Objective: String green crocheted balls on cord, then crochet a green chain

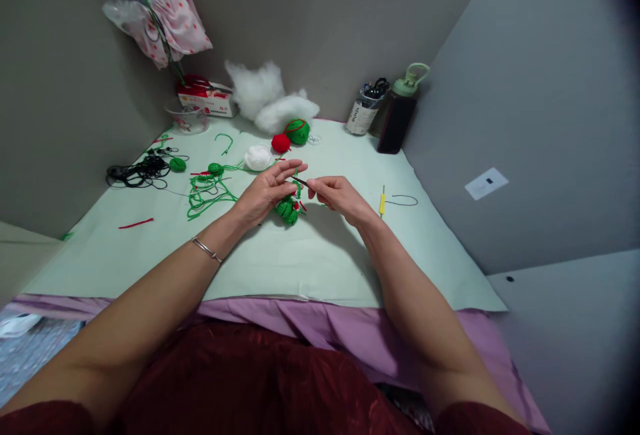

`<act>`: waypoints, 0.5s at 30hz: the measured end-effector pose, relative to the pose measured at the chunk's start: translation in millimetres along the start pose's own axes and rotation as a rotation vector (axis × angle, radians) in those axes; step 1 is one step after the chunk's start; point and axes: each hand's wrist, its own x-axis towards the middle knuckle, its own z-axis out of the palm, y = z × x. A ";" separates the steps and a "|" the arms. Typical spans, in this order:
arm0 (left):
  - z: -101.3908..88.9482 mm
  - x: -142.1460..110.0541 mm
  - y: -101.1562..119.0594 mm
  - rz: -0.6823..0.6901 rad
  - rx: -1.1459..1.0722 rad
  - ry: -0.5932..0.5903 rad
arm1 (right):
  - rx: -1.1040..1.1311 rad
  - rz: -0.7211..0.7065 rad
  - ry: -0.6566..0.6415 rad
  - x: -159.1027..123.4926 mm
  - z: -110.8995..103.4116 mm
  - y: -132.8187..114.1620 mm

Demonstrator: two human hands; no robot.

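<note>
Near the middle of the table, my left hand point(267, 194) is closed on a green crocheted piece point(287, 210) with small red bits, pinching it between thumb and fingers. The piece hangs below the fingertips, and part of it is hidden by the hand. My right hand point(340, 196) grips a slim dark pointed tool point(299, 182); its tip reaches the green yarn at my left fingers. Whether it is tweezers or something else I cannot make out. Loose green yarn point(213, 198) lies left of my left hand. A yellow-handled tool point(383, 204) rests to the right of my right hand.
White stuffing point(257, 88) sits at the back beside green point(298, 131), red point(281, 143) and white point(259, 157) yarn balls. Black cord point(143, 170) and a clear cup point(189, 118) lie left. A pen cup point(363, 114) and a bottle point(397, 118) stand back right. Walls enclose the table.
</note>
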 end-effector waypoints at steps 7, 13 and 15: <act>-9.1 4.6 -0.5 0.020 -0.096 0.008 | -0.287 0.022 0.154 4.7 -26.5 12.7; -9.4 3.8 0.5 -0.033 -0.085 -0.033 | -0.746 -0.058 0.309 8.1 -18.0 27.2; -7.7 2.5 1.4 -0.052 -0.073 -0.064 | -0.575 -0.156 0.286 9.7 -8.7 26.4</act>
